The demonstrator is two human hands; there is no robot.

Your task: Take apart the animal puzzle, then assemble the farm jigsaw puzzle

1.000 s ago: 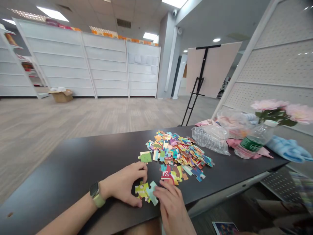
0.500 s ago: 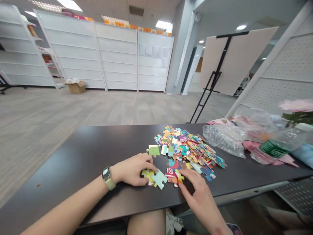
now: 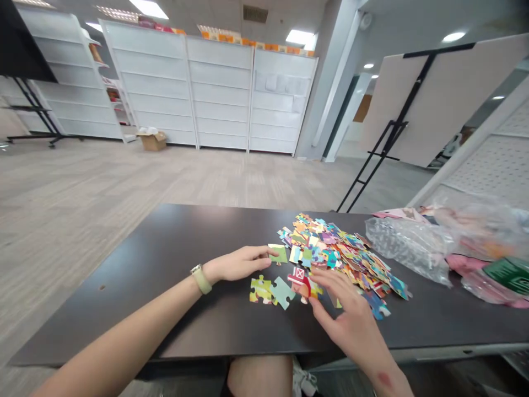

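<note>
My left hand (image 3: 243,263) reaches to a green puzzle piece (image 3: 280,254), its thumb and fingers closed at the piece's left edge. A red puzzle piece with a white crossed square (image 3: 300,282) is between the thumb and fingers of my right hand (image 3: 349,300), which partly hide its right side. Just left of it, on the table, lie a pale mint piece (image 3: 282,292) and a yellow-green piece (image 3: 260,290), side by side. Behind my right hand spreads a heap of colourful puzzle pieces (image 3: 330,242); some are covered by the hand.
The dark table (image 3: 198,231) extends left and forward. On its right lie clear plastic packaging (image 3: 407,242) and a green-labelled plastic bottle (image 3: 506,275). Beyond stand a board on a black easel (image 3: 382,149), white shelves (image 3: 219,99) and a cardboard box (image 3: 152,140) on the floor.
My left hand has left the yellow-green and mint pieces and moved up to the green piece. My right hand has shifted the red piece slightly. The view has swung left.
</note>
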